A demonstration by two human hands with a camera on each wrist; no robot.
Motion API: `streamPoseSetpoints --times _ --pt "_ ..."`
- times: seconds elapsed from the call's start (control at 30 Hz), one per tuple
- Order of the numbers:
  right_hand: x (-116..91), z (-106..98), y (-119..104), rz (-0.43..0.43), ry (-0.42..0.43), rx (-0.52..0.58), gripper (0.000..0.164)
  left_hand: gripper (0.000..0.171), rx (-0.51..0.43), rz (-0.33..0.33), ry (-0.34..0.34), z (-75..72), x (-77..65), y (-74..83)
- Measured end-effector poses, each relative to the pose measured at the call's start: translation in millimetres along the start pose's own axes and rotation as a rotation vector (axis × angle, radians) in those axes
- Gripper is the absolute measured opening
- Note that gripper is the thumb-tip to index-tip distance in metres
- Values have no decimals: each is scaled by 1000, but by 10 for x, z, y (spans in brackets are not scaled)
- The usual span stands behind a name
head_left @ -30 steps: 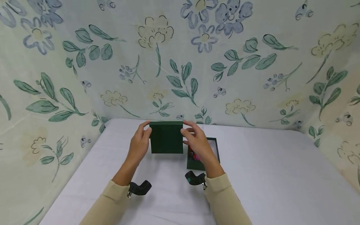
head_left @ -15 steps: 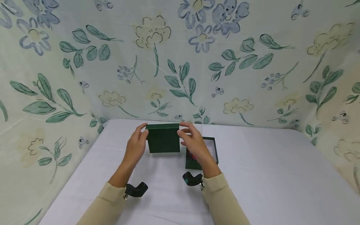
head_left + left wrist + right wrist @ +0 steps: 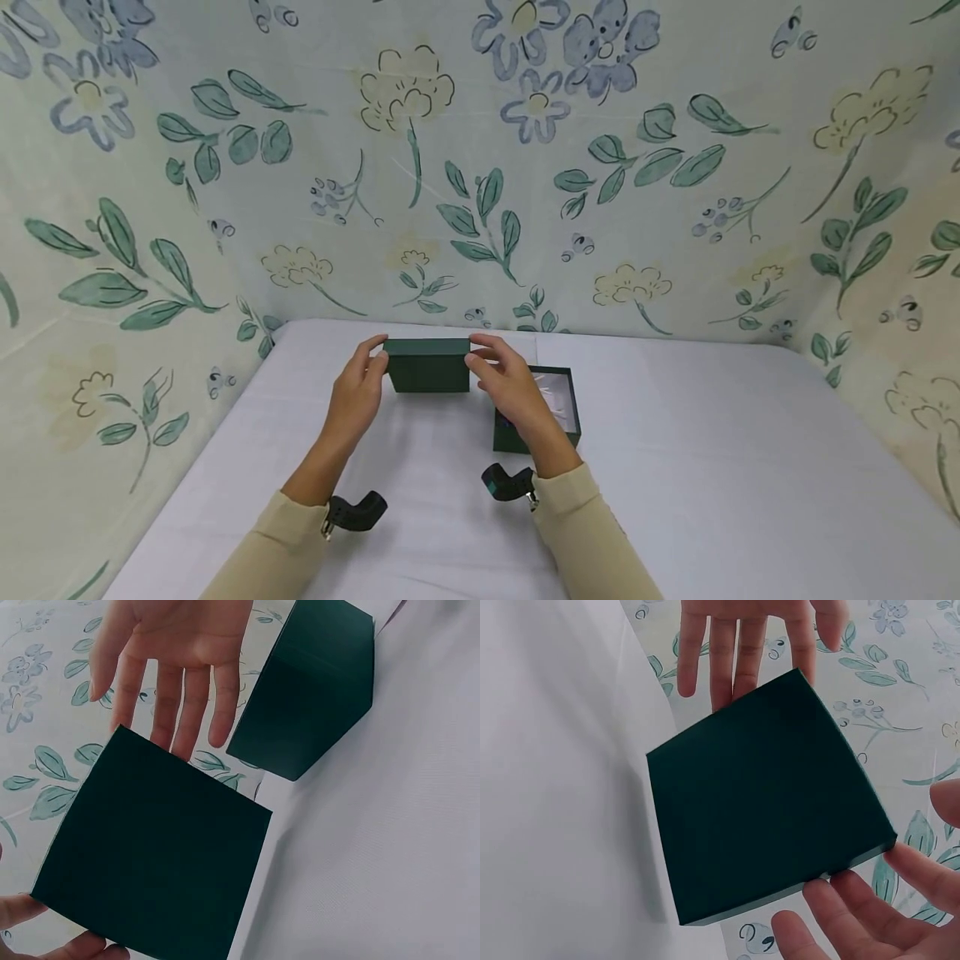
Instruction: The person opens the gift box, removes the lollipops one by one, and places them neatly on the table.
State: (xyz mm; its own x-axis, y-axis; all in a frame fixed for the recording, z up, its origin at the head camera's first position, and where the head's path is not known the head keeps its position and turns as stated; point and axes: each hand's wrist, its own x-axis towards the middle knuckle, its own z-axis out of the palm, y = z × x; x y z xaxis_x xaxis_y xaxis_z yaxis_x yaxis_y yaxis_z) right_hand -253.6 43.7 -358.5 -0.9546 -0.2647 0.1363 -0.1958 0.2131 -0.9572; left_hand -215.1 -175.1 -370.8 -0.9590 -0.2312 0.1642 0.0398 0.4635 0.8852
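Observation:
A square dark green box lid [image 3: 427, 372] is held up above the white table, tilted, between both hands. My left hand [image 3: 356, 397] grips its left side, with the thumb near the front and fingers at the top corner. The right hand [image 3: 512, 385] holds the opposite side in the same way. In the right wrist view the lid [image 3: 769, 802] shows a plain flat face and a thin side wall, touched by the right fingertips [image 3: 847, 900]. Just right of the lid stands an open green box [image 3: 574, 408], partly hidden by the right hand and wrist.
Pale material shows inside the open box; the rest of its contents is covered by the right arm. The white cloth-covered table [image 3: 697, 467] stretches to both sides. Floral fabric [image 3: 480, 167] hangs behind and at the sides.
Both hands have lowered the lid's top edge slightly and tipped it, so its front face looks shorter and more of its top side wall shows. The open box has stayed put.

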Motion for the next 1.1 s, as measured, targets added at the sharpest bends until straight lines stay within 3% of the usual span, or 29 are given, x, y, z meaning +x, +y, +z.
streamPoseSetpoints --times 0.47,0.8,1.1 --pt "2 80 21 65 -29 -11 44 52 47 -24 -27 -42 -19 -66" --pt "-7 128 34 108 -53 -18 46 54 64 -27 -6 -53 -64 -106" --pt "-24 141 18 96 -79 -36 48 54 83 -36 35 -115 -69 -96"
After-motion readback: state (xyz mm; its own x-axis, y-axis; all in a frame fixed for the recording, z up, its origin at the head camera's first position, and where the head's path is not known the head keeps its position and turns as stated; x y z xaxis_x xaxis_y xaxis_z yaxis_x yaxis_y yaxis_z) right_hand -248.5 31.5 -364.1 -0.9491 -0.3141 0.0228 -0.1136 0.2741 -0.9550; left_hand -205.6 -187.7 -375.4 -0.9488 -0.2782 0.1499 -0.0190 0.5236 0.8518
